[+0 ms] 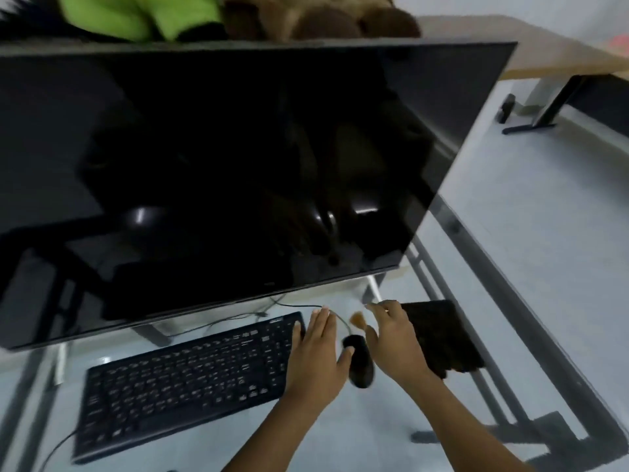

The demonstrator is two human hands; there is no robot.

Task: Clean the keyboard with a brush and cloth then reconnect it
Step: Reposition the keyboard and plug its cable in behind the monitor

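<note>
Your two forearms reach in from the bottom edge, and your left hand (pixel 316 349) lies flat and open, fingers spread over the right end of the keyboard (pixel 190 376). Your right hand (pixel 391 335) hovers just beside the mouse (pixel 359 364), fingers loosely curled; whether it pinches the brush (pixel 357 318) is too blurred to tell. That dark cloth (pixel 439 338) lies to the right, touching nothing you hold. Stretching slantwise across the glass counter (pixel 340 430) under the monitor (pixel 238 165), the keyboard should feel light and stiff, with keycaps that can pop off; take it by its end edges. Hold the brush by its handle, bristles being soft.
</note>
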